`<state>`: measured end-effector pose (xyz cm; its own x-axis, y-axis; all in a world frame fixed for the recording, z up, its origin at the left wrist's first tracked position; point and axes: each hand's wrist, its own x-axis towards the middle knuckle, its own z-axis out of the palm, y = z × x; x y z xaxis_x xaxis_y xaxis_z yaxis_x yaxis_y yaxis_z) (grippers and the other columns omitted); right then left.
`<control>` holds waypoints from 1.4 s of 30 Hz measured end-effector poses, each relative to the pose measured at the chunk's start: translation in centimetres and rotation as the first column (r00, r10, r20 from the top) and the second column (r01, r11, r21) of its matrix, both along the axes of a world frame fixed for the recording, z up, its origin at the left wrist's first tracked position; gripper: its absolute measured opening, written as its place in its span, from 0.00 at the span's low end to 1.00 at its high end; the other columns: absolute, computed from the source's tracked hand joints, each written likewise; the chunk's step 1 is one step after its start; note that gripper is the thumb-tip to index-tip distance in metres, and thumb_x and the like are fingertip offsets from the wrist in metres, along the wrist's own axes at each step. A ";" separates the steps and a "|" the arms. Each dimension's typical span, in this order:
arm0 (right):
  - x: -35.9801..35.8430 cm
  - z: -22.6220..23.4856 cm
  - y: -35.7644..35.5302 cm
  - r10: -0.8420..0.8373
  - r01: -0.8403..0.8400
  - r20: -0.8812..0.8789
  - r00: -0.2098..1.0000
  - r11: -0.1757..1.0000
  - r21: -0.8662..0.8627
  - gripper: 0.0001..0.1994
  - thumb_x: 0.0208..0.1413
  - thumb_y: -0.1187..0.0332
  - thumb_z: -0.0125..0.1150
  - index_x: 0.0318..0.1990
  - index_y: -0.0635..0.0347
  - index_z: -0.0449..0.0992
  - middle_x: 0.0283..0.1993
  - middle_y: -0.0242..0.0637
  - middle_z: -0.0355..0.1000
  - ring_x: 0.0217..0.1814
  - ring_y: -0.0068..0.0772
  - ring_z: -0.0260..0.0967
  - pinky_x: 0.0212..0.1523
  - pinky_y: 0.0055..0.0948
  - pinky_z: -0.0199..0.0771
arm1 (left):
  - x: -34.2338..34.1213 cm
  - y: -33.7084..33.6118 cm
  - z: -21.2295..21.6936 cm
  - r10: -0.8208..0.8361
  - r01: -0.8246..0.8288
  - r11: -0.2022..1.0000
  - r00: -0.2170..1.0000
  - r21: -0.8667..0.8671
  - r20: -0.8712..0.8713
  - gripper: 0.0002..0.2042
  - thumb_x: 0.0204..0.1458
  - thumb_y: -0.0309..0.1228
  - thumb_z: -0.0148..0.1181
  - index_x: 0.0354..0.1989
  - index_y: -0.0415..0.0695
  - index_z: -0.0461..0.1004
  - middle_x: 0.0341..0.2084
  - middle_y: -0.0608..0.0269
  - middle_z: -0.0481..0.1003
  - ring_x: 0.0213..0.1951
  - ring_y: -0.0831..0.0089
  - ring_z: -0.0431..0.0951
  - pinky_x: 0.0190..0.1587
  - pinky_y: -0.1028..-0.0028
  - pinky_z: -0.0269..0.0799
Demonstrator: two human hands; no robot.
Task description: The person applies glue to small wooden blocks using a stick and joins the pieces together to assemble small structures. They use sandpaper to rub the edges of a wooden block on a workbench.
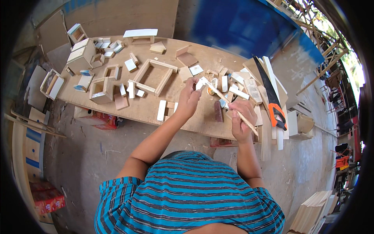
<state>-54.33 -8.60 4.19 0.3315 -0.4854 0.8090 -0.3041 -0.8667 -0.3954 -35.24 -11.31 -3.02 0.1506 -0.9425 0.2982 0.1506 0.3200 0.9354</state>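
My left hand (188, 99) is closed on a small white-faced wood block (200, 83) just above the workbench. In my right hand (244, 117) lies a thin wooden stick (218, 93), gripped near its lower part and slanting up to the left. The stick's far tip meets the white block, or comes very near it; I cannot tell which. Beneath the stick a brown-red block (218, 111) rests near the bench's front edge. Left of my left hand stands an open rectangular wooden frame (145, 71).
An orange-handled handsaw (277, 116) lies over long wood strips (265, 134) at the bench's right end. Wood offcuts (246, 87) are heaped beyond my right hand. Small wooden boxes (102, 90) and white-faced blocks crowd the left part of the workbench (191, 123).
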 end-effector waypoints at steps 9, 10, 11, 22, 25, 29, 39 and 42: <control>-0.3 0.5 0.0 -0.007 0.004 -0.074 0.997 0.999 -0.035 0.07 0.50 0.77 0.53 0.36 0.65 0.76 0.33 0.44 0.70 0.31 0.36 0.69 0.31 0.29 0.69 | 0.2 0.1 0.0 -0.071 0.072 0.997 0.997 0.033 -0.016 0.16 0.47 0.30 0.44 0.45 0.38 0.61 0.23 0.66 0.64 0.25 0.81 0.62 0.28 0.80 0.60; -0.5 0.2 -0.2 -0.018 0.015 -0.063 0.998 0.999 -0.048 0.07 0.51 0.77 0.52 0.36 0.65 0.76 0.33 0.43 0.70 0.31 0.34 0.69 0.31 0.28 0.69 | 0.2 0.2 -0.1 -0.070 0.071 0.997 0.997 0.023 -0.021 0.16 0.47 0.29 0.44 0.46 0.38 0.61 0.24 0.66 0.64 0.25 0.81 0.63 0.29 0.79 0.60; -0.6 0.0 -0.3 0.003 -0.004 0.027 1.000 0.999 0.050 0.07 0.52 0.76 0.51 0.36 0.66 0.75 0.33 0.42 0.70 0.31 0.33 0.69 0.32 0.27 0.69 | 0.1 0.1 -0.3 -0.070 0.070 0.997 0.997 0.012 -0.026 0.16 0.47 0.29 0.44 0.46 0.38 0.61 0.24 0.66 0.64 0.26 0.81 0.63 0.30 0.79 0.61; -1.4 -1.0 -1.0 0.034 -0.144 0.276 0.960 0.910 0.389 0.09 0.57 0.72 0.46 0.36 0.67 0.72 0.35 0.39 0.67 0.34 0.26 0.65 0.38 0.25 0.66 | 0.8 -0.5 -2.7 -0.012 0.013 0.996 1.000 -0.083 0.012 0.16 0.48 0.24 0.47 0.47 0.36 0.60 0.32 0.63 0.66 0.32 0.79 0.63 0.37 0.78 0.61; -1.7 -1.0 -1.0 0.095 -0.174 0.233 0.968 0.921 0.350 0.08 0.56 0.72 0.47 0.35 0.67 0.72 0.34 0.39 0.67 0.33 0.27 0.65 0.37 0.25 0.66 | 1.0 -0.5 -2.9 -0.027 0.027 0.995 1.000 -0.092 0.007 0.16 0.48 0.23 0.47 0.47 0.37 0.60 0.33 0.63 0.66 0.33 0.80 0.63 0.37 0.79 0.61; -2.6 -1.6 -1.8 0.012 -0.378 0.612 0.791 0.797 0.472 0.09 0.56 0.71 0.47 0.36 0.68 0.71 0.33 0.39 0.66 0.32 0.27 0.65 0.36 0.26 0.66 | 1.2 -0.4 -2.7 -0.057 0.056 0.997 0.998 -0.062 -0.020 0.16 0.48 0.24 0.47 0.48 0.39 0.60 0.34 0.65 0.65 0.34 0.80 0.65 0.38 0.79 0.62; -3.8 -4.0 -8.2 -0.352 0.216 0.161 0.922 0.814 0.539 0.12 0.60 0.66 0.49 0.34 0.63 0.76 0.25 0.34 0.72 0.24 0.20 0.69 0.28 0.20 0.69 | 2.6 1.7 -2.4 -0.037 0.044 0.997 0.994 0.067 -0.103 0.19 0.47 0.27 0.48 0.51 0.40 0.61 0.35 0.65 0.68 0.38 0.75 0.70 0.44 0.75 0.63; -2.7 -3.7 -8.9 -0.367 0.285 0.048 0.929 0.793 0.539 0.10 0.58 0.67 0.51 0.34 0.63 0.77 0.26 0.37 0.73 0.25 0.24 0.70 0.28 0.24 0.69 | 3.1 2.0 -2.6 -0.056 0.060 0.998 0.991 0.029 -0.123 0.19 0.48 0.23 0.48 0.51 0.40 0.61 0.38 0.64 0.67 0.40 0.76 0.69 0.46 0.75 0.64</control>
